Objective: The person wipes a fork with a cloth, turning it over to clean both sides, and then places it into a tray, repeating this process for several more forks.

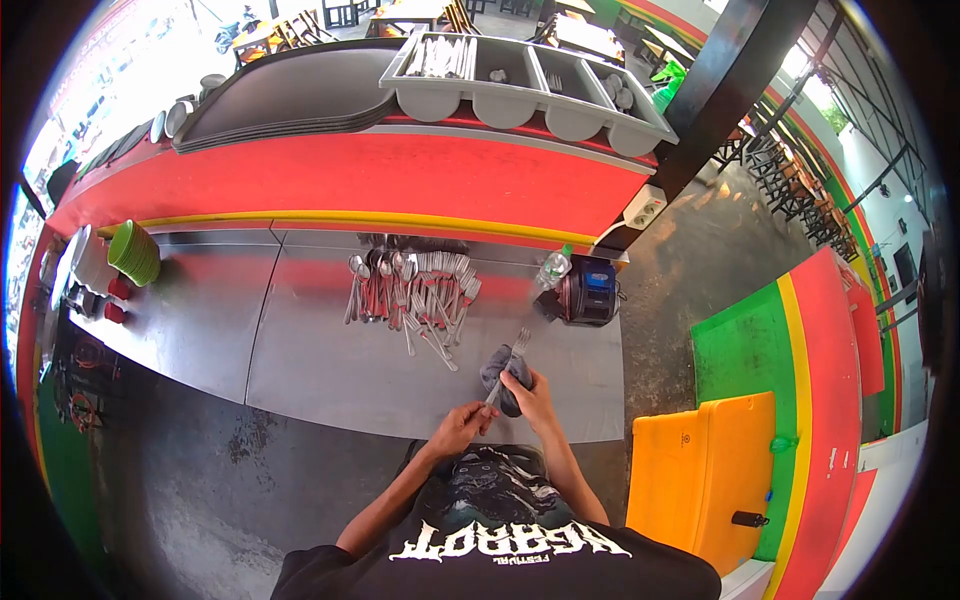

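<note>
Left hand: The left hand pinches the handle end of 1 fork, low over the near side of the steel counter.
Right hand: The right hand closes around a grey cloth and the same fork, its tines pointing up and away from the wearer.
Cutlery pile: Loose spoons and forks lie heaped on the counter beyond the hands, spoons mostly at left, forks at right.
Cutlery tray: A grey tray with 4 compartments sits on the red ledge; the 1st is packed with pale-handled utensils, the 2nd holds a few pieces, the 3rd some forks, the 4th rounded spoon ends.
Serving trays: Dark trays stand stacked beside it.
Bowls: Green bowls nest in a leaning stack at the counter's far left, beside white dishes.
Bottle: A clear plastic bottle with a green cap stands near a dark bag; its contents are unclear.
Orange box: An orange box stands at right, its inside hidden.
</note>
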{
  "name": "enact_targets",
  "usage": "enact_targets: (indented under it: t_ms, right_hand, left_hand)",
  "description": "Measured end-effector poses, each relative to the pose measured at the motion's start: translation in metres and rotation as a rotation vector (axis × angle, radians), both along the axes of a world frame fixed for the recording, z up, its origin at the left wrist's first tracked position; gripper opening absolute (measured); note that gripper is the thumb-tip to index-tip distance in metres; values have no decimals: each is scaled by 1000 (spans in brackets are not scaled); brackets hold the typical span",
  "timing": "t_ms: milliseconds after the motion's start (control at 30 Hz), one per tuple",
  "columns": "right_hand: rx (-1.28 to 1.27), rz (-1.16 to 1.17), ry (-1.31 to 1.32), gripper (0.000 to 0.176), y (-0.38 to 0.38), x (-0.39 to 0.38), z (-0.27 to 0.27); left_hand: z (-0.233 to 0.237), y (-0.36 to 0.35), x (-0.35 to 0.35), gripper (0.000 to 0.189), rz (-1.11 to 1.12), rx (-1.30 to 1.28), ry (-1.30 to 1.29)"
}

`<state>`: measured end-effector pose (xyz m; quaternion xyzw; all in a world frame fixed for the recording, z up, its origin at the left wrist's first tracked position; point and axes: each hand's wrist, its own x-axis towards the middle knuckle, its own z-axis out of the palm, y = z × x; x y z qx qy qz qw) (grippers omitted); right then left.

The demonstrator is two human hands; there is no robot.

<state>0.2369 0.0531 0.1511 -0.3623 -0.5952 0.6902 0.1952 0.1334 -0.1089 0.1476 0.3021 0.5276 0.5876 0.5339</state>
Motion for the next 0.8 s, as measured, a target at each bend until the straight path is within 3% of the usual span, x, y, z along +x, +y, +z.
enact_targets:
  t_ms: [133,267,367,400,500,533,800]
  right_hand:
    - [63,-232,10,32,-5,-3,8]
    - [295,-391,17,31,-1,2,22]
    - [257,-212,116,30,-7,8,45]
    - [200,-100,9,27,-10,16,45]
    - [594,211,74,24,-28,15,58]
    - [635,179,75,24,-34,12,56]
    - [800,-47,26,21,-35,3,45]
  left_hand:
    - [-3,3,-4,34,129,-33,-78]
    - [-2,7,-8,35,268,-58,-36]
    - [2,9,-9,34,282,-71,-41]
    - [-3,10,-9,32,268,-54,-37]
    - [-28,17,3,23,328,58,194]
    - [-34,19,7,21,368,108,309]
    - [7,15,-12,22,49,-51,212]
